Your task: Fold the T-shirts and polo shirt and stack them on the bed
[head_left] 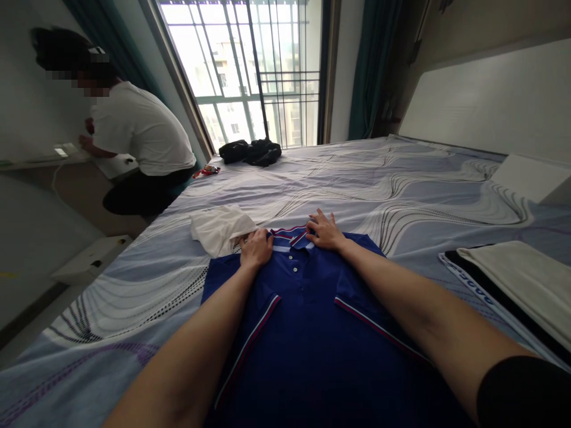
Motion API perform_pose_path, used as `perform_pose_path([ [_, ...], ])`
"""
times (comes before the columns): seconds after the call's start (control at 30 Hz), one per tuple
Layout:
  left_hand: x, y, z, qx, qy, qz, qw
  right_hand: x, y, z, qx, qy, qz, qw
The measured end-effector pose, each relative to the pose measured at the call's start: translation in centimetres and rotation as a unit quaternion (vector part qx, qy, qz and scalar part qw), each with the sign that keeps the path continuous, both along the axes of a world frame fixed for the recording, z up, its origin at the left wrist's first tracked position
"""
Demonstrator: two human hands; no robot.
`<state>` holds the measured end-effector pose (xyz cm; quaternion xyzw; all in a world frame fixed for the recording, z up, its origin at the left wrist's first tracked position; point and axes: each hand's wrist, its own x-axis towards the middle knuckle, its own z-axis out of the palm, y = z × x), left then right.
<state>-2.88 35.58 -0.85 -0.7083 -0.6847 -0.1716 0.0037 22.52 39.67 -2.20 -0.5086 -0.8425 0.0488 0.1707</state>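
A dark blue polo shirt (307,333) lies front up on the bed, its collar away from me and its short sleeves folded in over the body. White and red stripes edge the collar and cuffs. My left hand (256,246) is at the left side of the collar, fingers bent together and closed on the fabric. At the collar's right side, my right hand (325,230) rests with its fingers spread, the thumb side touching the collar edge. A crumpled white cloth (220,229) lies just beyond my left hand, partly against it.
Folded clothes (517,285) are stacked at the right. Black bundled fabric (250,151) and a small red packet (207,170) lie near the bed's far edge. A white box-like object (530,178) stands at the far right. A person in a white shirt (143,128) bends at the left beside the bed.
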Motion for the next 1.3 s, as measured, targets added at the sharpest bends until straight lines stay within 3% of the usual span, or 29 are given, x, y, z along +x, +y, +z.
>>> perform_pose_path([
  [0.23,0.2,-0.1,0.1,0.009,-0.006,0.006,1.000,-0.2,0.2,0.0,-0.001,0.001,0.001,1.000],
  [0.5,0.4,-0.1,0.2,0.014,0.002,-0.003,1.000,-0.8,-0.2,0.1,0.096,0.009,0.010,0.995],
  [0.67,0.3,0.0,0.1,0.014,0.008,-0.003,1.000,-0.9,-0.1,0.0,0.157,0.071,-0.103,0.980],
  [0.77,0.3,0.0,0.0,0.017,0.009,0.000,1.000,-1.1,0.0,-0.1,0.151,0.050,-0.110,0.981],
  [0.97,0.6,-0.5,0.1,0.051,0.002,0.011,0.999,-1.3,-0.8,0.2,0.164,0.046,-0.058,0.984],
  [1.1,0.5,-0.7,0.2,0.099,0.042,-0.101,0.989,-1.3,-0.9,0.4,0.140,0.029,0.017,0.990],
  [1.17,0.4,-0.5,0.0,0.067,0.061,-0.133,0.987,-1.4,-0.5,0.1,0.113,0.011,0.020,0.993],
  [1.3,0.4,0.2,-0.5,-0.016,0.071,-0.121,0.990,-2.2,0.0,-0.6,0.046,-0.037,-0.029,0.998],
])
